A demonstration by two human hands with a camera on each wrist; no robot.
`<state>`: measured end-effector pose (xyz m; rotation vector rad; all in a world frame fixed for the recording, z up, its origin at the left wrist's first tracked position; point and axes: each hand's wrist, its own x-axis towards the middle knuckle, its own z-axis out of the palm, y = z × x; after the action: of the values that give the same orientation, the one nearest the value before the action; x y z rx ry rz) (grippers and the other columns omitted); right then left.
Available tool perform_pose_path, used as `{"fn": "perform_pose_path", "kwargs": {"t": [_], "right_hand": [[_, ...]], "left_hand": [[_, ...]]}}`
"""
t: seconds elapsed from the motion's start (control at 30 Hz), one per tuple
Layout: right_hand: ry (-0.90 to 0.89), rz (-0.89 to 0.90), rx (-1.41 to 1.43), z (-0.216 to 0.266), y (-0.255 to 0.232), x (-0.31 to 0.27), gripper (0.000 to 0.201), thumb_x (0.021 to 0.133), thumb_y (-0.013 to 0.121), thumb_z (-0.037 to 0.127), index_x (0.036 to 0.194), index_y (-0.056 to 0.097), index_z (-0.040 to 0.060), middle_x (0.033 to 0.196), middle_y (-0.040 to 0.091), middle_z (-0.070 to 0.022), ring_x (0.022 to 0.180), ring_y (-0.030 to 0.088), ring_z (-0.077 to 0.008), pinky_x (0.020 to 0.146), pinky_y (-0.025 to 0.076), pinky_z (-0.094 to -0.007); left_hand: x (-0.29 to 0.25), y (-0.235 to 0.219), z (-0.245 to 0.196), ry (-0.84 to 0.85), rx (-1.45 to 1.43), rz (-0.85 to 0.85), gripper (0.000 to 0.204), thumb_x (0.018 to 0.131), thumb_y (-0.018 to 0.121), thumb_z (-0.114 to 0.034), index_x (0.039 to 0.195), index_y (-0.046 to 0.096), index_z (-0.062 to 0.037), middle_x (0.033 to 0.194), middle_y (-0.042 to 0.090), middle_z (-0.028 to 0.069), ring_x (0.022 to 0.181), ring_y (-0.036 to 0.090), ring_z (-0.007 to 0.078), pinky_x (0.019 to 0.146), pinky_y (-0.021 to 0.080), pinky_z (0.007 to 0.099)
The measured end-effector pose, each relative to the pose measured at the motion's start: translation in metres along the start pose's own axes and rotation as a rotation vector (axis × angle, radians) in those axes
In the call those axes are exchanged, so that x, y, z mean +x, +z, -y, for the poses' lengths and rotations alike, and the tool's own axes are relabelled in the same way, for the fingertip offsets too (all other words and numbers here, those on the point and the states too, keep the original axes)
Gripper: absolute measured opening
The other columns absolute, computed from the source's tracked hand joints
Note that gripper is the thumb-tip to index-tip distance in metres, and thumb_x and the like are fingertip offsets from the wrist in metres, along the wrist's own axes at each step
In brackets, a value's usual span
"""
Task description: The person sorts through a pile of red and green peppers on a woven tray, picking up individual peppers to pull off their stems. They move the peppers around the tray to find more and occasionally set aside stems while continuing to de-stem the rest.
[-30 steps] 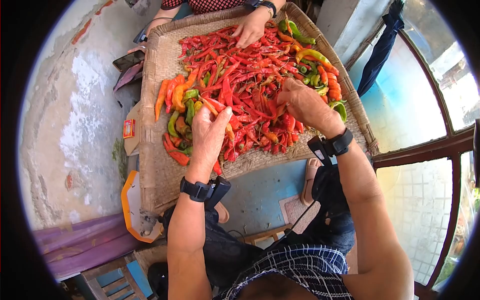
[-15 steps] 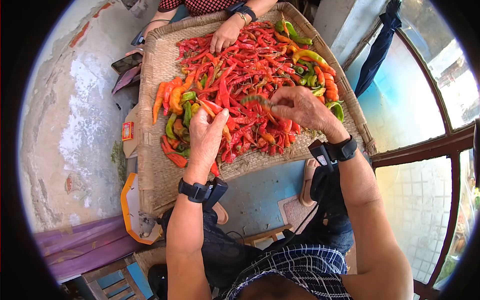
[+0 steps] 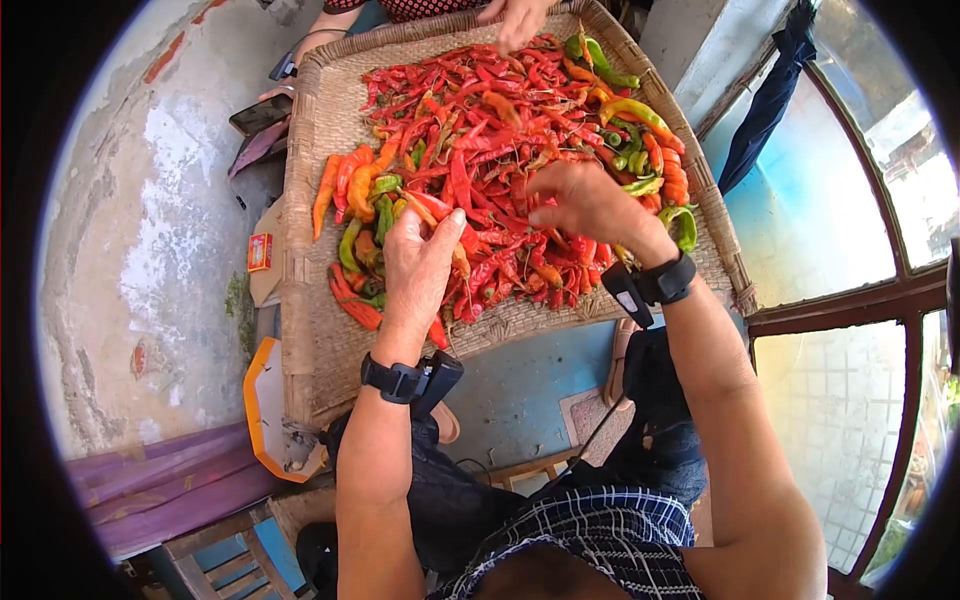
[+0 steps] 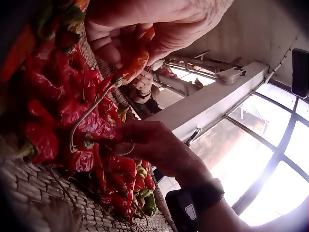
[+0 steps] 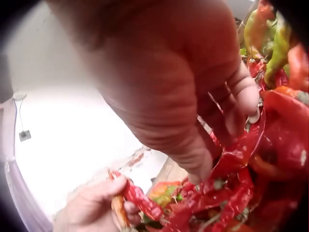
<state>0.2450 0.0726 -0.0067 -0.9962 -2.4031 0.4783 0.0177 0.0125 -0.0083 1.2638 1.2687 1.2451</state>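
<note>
My left hand (image 3: 415,265) grips red and orange chili peppers (image 5: 141,200) between thumb and fingers at the near left of the pile. In the left wrist view, an orange-red pepper (image 4: 134,67) with a long curved stem pokes out below those fingers. Over the middle of the red chili pile (image 3: 480,190), my right hand (image 3: 590,205) reaches down. Its thumb and fingertips stand apart around a shiny red pepper (image 5: 241,152), right at its surface. Many of the red peppers look wrinkled.
The pile lies on a large woven tray (image 3: 330,385) with a raised rim. Green and orange peppers (image 3: 375,205) are grouped at left, more green ones (image 3: 635,155) at right. Another person's hand (image 3: 520,20) is over the far rim. A phone (image 3: 260,115) is beyond the left rim.
My right hand lifted a brownish-green chili half a second ago; now that chili is out of it and the hand is back over the pile. The other person's hand moved back toward the far rim.
</note>
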Motion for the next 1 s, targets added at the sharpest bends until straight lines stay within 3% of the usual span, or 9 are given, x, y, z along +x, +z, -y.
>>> {"fn": "perform_pose_path", "kwargs": {"t": [0.07, 0.13, 0.27, 0.47, 0.53, 0.67, 0.8, 0.9, 1.0], "right_hand": [[0.206, 0.187, -0.083, 0.015, 0.003, -0.007, 0.026, 0.074, 0.072, 0.017, 0.097, 0.066, 0.0069, 0.095, 0.063, -0.0151, 0.091, 0.061, -0.0321, 0.079, 0.049, -0.0387], [0.163, 0.150, -0.304, 0.014, 0.011, -0.011, 0.023, 0.074, 0.070, 0.015, 0.094, 0.065, 0.0056, 0.092, 0.062, -0.0146, 0.087, 0.060, -0.0328, 0.077, 0.049, -0.0391], [0.114, -0.024, -0.109, 0.005, -0.001, -0.012, 0.014, 0.073, 0.067, 0.010, 0.085, 0.066, 0.0032, 0.083, 0.062, -0.0140, 0.082, 0.060, -0.0330, 0.073, 0.049, -0.0393], [0.280, -0.005, 0.190, 0.005, -0.035, -0.006, 0.021, 0.080, 0.069, 0.018, 0.090, 0.066, 0.0004, 0.071, 0.065, -0.0109, 0.058, 0.060, -0.0163, 0.057, 0.048, -0.0315], [0.436, -0.436, 0.636, 0.005, -0.031, 0.008, 0.034, 0.082, 0.069, 0.020, 0.107, 0.061, -0.0012, 0.069, 0.064, -0.0127, 0.061, 0.061, -0.0163, 0.058, 0.049, -0.0316], [0.150, -0.719, -0.053, 0.003, -0.001, 0.030, 0.042, 0.083, 0.067, 0.017, 0.119, 0.054, -0.0003, 0.079, 0.065, -0.0163, 0.065, 0.064, -0.0242, 0.061, 0.052, -0.0352], [0.139, -0.088, -0.029, 0.017, 0.033, 0.049, 0.042, 0.079, 0.067, 0.019, 0.118, 0.057, 0.0066, 0.086, 0.066, -0.0201, 0.076, 0.066, -0.0354, 0.068, 0.053, -0.0438], [0.215, 0.101, -0.148, 0.031, 0.049, 0.065, 0.039, 0.081, 0.065, 0.023, 0.118, 0.060, 0.0119, 0.082, 0.066, -0.0189, 0.077, 0.065, -0.0338, 0.067, 0.052, -0.0431], [0.176, 0.021, -0.156, 0.016, 0.066, 0.079, 0.038, 0.079, 0.066, 0.026, 0.115, 0.061, 0.0134, 0.082, 0.066, -0.0192, 0.080, 0.065, -0.0363, 0.070, 0.052, -0.0449]], "left_hand": [[0.001, -0.001, 0.001, 0.029, -0.035, -0.009, 0.015, 0.089, 0.061, -0.016, 0.088, 0.055, -0.0022, 0.076, 0.054, -0.0010, 0.067, 0.047, 0.0053, 0.060, 0.041, 0.0238], [0.002, -0.003, 0.001, 0.022, -0.038, -0.020, 0.015, 0.089, 0.061, -0.016, 0.088, 0.056, -0.0022, 0.076, 0.054, -0.0011, 0.066, 0.047, 0.0053, 0.060, 0.041, 0.0237], [0.001, -0.004, -0.001, 0.036, -0.066, -0.049, 0.014, 0.089, 0.061, -0.015, 0.087, 0.056, -0.0022, 0.075, 0.054, -0.0016, 0.066, 0.046, 0.0052, 0.060, 0.041, 0.0235], [0.001, -0.006, 0.004, 0.055, -0.048, -0.051, 0.013, 0.089, 0.060, -0.014, 0.087, 0.055, -0.0019, 0.075, 0.054, -0.0015, 0.066, 0.046, 0.0045, 0.060, 0.041, 0.0231], [0.001, -0.004, 0.004, 0.051, -0.087, -0.051, 0.013, 0.089, 0.060, -0.013, 0.087, 0.055, -0.0019, 0.075, 0.054, -0.0013, 0.066, 0.046, 0.0045, 0.060, 0.041, 0.0229], [0.001, -0.002, 0.000, 0.038, -0.069, -0.063, 0.012, 0.089, 0.061, -0.012, 0.086, 0.054, -0.0023, 0.075, 0.054, -0.0010, 0.066, 0.046, 0.0047, 0.060, 0.041, 0.0225], [0.001, -0.002, -0.002, 0.042, -0.008, -0.072, 0.013, 0.089, 0.060, -0.013, 0.085, 0.054, -0.0023, 0.075, 0.054, -0.0007, 0.065, 0.046, 0.0050, 0.059, 0.042, 0.0234], [0.002, -0.004, -0.001, 0.061, -0.045, -0.071, 0.013, 0.089, 0.061, -0.013, 0.086, 0.055, -0.0022, 0.075, 0.054, -0.0006, 0.065, 0.047, 0.0049, 0.059, 0.042, 0.0234], [0.001, -0.005, -0.005, 0.051, -0.107, -0.082, 0.012, 0.089, 0.061, -0.013, 0.086, 0.055, -0.0024, 0.075, 0.056, -0.0005, 0.065, 0.048, 0.0046, 0.059, 0.042, 0.0227]]}}
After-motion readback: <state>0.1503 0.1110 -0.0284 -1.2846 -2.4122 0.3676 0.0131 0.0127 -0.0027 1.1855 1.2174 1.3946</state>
